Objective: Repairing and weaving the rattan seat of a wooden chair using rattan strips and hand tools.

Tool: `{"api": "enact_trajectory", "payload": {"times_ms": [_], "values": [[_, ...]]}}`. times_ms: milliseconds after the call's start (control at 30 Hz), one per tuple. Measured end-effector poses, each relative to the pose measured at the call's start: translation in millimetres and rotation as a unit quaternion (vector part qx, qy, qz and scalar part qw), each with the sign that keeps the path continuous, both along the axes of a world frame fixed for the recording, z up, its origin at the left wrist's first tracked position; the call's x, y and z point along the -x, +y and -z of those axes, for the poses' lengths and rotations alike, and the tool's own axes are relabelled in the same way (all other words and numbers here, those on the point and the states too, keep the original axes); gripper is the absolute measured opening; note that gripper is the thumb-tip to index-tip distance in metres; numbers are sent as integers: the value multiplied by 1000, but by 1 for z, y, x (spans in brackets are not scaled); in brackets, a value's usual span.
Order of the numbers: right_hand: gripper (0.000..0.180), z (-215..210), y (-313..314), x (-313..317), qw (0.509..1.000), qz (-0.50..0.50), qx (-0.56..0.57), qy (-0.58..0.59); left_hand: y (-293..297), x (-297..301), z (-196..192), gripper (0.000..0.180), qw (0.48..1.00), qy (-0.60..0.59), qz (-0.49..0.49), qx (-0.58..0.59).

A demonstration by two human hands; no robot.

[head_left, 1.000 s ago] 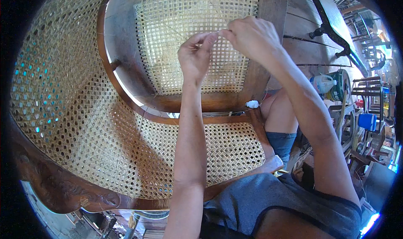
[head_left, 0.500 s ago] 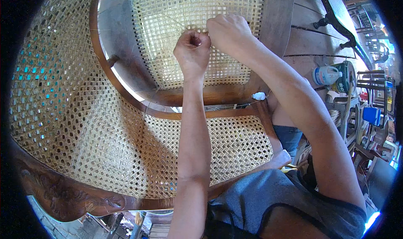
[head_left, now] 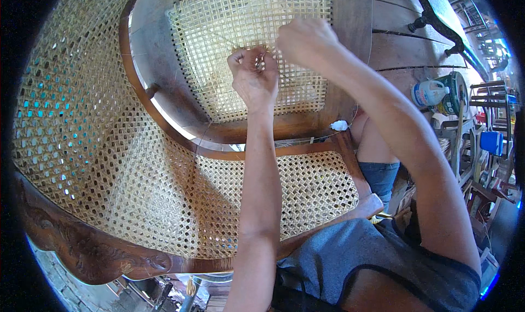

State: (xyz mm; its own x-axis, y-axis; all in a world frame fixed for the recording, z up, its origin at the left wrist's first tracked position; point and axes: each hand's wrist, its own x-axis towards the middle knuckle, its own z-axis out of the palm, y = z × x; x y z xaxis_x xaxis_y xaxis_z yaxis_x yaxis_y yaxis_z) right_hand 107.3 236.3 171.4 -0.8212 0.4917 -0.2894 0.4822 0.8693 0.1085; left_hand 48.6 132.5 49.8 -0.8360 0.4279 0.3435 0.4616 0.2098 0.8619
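A wooden seat frame (head_left: 350, 49) carries an open, square weave of pale cane strips (head_left: 219, 76) tied through holes along its edge. My left hand (head_left: 256, 79) is over the middle of this cane panel, its fingers curled and bent, with bits of the weave showing between them. To its right, my right hand (head_left: 307, 41) is closed in a fist just above the panel, slightly apart from the left. Whatever the fingers pinch is too thin or hidden to make out. A few loose strands cross the weave left of my left hand.
The seat frame lies against a larger chair with a finished cane back (head_left: 147, 202) and carved wooden rail (head_left: 93, 252). A small white bundle (head_left: 339, 126) sits at the frame's lower right corner. Farther right are a white jug (head_left: 430, 93), a dark green bucket (head_left: 453, 96) and a blue container (head_left: 491, 142).
My right hand has moved a little to the right, away from my left hand. My left hand has turned slightly, its curled fingers shifting. The whole view has shifted a little.
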Motion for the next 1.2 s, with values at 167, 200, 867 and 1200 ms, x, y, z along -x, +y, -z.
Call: {"api": "enact_trajectory", "payload": {"times_ms": [167,200,867,1200], "values": [[24,-32,23,-32,990,70,-86,92,1,-4,-11,11,1000,0,-13,10],[36,-34,22,-37,987,57,-111,101,3,-3,-15,14,992,112,-22,54],[17,22,-1,1,986,-26,-21,166,12,29,5,10,981,-67,165,-83],[20,6,5,3,996,32,-8,85,13,14,-16,12,995,18,94,25]]}}
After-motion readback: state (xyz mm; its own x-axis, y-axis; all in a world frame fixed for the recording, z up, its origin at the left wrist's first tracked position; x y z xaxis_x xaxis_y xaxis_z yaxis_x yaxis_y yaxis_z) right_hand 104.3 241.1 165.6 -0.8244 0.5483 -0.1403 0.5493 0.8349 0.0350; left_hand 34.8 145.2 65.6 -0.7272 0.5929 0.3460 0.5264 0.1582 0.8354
